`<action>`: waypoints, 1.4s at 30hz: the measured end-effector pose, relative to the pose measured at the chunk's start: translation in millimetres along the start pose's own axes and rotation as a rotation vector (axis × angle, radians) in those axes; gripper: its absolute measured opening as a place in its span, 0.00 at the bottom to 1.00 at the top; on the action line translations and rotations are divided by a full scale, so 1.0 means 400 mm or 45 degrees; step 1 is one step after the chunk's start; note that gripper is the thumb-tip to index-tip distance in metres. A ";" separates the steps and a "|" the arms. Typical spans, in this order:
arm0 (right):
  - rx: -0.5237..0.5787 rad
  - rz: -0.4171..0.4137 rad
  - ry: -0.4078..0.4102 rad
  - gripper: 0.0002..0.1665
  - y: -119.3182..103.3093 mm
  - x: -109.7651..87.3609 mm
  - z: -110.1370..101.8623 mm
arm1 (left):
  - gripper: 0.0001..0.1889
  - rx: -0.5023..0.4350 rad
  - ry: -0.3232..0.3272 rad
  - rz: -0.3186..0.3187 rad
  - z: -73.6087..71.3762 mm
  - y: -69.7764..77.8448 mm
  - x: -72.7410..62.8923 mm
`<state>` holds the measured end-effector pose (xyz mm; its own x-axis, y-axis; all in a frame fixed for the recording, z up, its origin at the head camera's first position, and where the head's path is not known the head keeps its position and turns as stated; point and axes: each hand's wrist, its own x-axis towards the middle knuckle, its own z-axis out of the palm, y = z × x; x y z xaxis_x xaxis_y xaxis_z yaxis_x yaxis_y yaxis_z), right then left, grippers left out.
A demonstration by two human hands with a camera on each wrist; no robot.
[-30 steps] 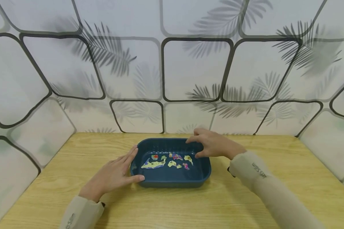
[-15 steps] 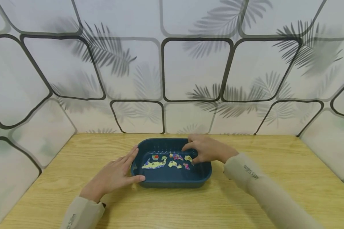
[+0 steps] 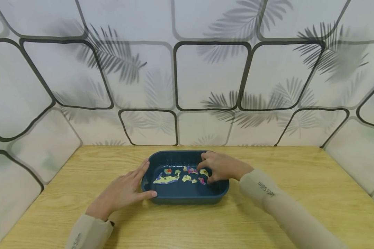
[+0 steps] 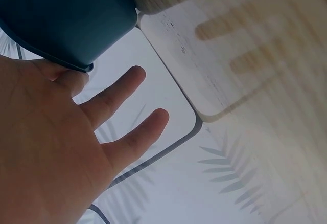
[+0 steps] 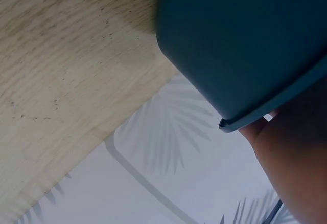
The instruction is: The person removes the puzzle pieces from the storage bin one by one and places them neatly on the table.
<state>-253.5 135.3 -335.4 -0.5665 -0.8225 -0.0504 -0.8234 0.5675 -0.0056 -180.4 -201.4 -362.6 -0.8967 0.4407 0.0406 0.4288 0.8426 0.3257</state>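
A dark blue-green rectangular tray [image 3: 184, 200] sits on the wooden table with several small flat, irregular, colourful pieces on its floor. At its left end my left hand [image 3: 123, 188] rests on the rim, fingers straight and thumb [image 3: 149, 194] over the front edge. The left wrist view has this hand [image 4: 56, 132] with fingers spread beside the tray's outer wall [image 4: 76, 24]. My right hand [image 3: 222, 167] reaches in over the right rim, thumb and fingers apart around a yellowish piece [image 3: 204, 172]. In the right wrist view the tray [image 5: 240, 45] hides the fingertips of that hand [image 5: 301, 152].
A long yellow and blue piece [image 3: 166, 178] lies at the tray's left, a pink one [image 3: 202, 180] near my right thumb. Behind the light wooden table [image 3: 187, 224] stands a patterned wall [image 3: 205, 76], with side walls at left and right.
My right hand has moved left and down, from over the tray's right rim to the pieces at that end. The left hand and tray have hardly moved.
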 end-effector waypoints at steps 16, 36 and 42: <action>-0.010 -0.005 -0.032 0.24 -0.001 0.004 0.032 | 0.53 -0.017 -0.002 -0.004 0.003 0.001 0.000; -0.077 -0.001 -0.045 0.19 -0.002 0.021 0.046 | 0.53 -0.017 -0.006 -0.017 0.002 -0.001 0.000; -0.084 -0.001 -0.053 0.17 -0.005 0.025 0.044 | 0.53 -0.016 -0.003 -0.010 0.001 -0.002 -0.001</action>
<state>-257.0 126.5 -353.4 -0.5650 -0.8199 -0.0919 -0.8251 0.5619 0.0598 -180.3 -202.0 -363.2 -0.8998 0.4348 0.0360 0.4205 0.8421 0.3377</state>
